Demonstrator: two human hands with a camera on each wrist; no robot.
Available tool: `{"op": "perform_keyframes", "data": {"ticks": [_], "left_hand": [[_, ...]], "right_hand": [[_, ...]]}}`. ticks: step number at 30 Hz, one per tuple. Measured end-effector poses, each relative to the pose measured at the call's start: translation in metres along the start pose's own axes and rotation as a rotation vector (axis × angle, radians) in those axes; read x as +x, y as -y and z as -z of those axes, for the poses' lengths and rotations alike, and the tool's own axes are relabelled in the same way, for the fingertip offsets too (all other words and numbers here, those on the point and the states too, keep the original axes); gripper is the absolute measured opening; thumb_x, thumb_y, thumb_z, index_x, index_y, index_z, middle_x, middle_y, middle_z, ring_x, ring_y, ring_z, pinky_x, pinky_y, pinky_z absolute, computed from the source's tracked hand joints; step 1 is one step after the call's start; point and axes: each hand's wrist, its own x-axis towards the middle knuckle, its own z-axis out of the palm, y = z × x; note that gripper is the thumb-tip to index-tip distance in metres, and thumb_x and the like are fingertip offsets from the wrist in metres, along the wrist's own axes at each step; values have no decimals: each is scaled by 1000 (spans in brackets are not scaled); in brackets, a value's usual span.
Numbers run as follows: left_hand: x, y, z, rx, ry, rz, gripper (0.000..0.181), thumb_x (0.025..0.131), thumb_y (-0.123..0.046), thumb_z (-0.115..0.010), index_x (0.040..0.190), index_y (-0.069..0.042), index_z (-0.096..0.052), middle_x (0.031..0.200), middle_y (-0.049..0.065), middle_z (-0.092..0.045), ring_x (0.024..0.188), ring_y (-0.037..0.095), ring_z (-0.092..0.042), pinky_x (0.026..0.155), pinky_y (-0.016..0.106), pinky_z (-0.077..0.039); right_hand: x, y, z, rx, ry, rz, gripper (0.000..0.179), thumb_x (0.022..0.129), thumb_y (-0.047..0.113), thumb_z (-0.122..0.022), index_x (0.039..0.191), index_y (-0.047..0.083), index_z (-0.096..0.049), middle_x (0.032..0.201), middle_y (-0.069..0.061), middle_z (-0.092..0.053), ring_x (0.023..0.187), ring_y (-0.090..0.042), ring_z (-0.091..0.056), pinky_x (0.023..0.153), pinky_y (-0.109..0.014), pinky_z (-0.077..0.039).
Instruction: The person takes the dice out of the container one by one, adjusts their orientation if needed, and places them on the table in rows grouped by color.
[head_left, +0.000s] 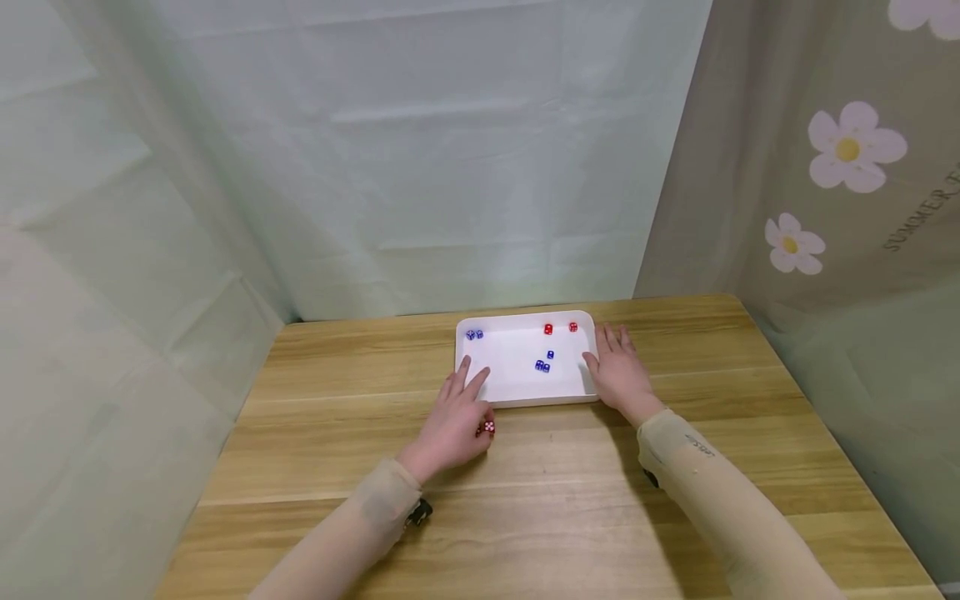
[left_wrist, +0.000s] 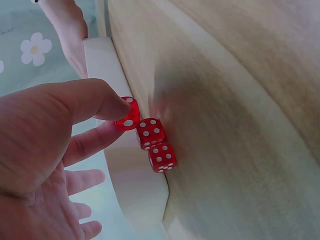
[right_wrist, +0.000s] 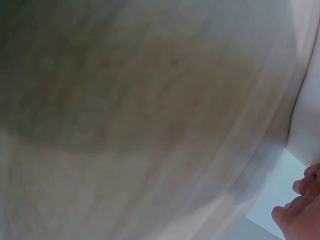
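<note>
My left hand (head_left: pixel 450 427) is at the front left of the white tray (head_left: pixel 525 400). Its thumb and index finger pinch a red die (left_wrist: pixel 131 114), while the other fingers stretch over the tray's near-left corner. Two more red dice, one (left_wrist: pixel 151 131) beside the held one and another (left_wrist: pixel 162 159) past it, sit by the tray's near wall. At the tray's right end rests my right hand (head_left: pixel 621 375), thumb over the rim and fingers extended along the outer side. The right wrist view catches only a few fingertips (right_wrist: pixel 305 192) in its lower right corner.
Inside the tray, two blue dice (head_left: pixel 475 334) lie at the back left and three blue dice (head_left: pixel 543 366) right of the middle. Two red dice (head_left: pixel 548 329) are near its back right. Under everything is a wooden table (head_left: pixel 555 517), with pale curtains (head_left: pixel 450 167) behind.
</note>
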Motion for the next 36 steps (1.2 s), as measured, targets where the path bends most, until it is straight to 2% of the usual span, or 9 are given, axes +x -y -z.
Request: {"op": "perform_keyframes", "data": {"ticks": [7,22,36], "left_hand": [[-2,1,-2,17,3,-1,12,83,-17,-86,83,-19,-74,166,23,-40,161,51,-10,126,68,-20],[-2,2,-7,41,18,19,15,83,-18,-87,84,-20,-72,167,22,-40,162,49,-8,128,64,-17],[-2,2,-8,54,13,1,14,85,-20,-85,85,-20,-72,165,22,-42,161,50,-11,126,67,-23]], "right_hand": [[0,-1,0,-8,4,0,69,117,36,-35,165,-10,-17,172,-32,-18,159,-54,-6,130,-57,-10],[1,-1,0,-12,4,-2,69,117,36,-34,166,-9,-16,173,-31,-16,159,-54,-7,130,-58,-10],[2,-3,-2,-22,11,-7,69,117,36,-33,166,-9,-15,173,-31,-16,159,-54,-7,130,-57,-9]]}}
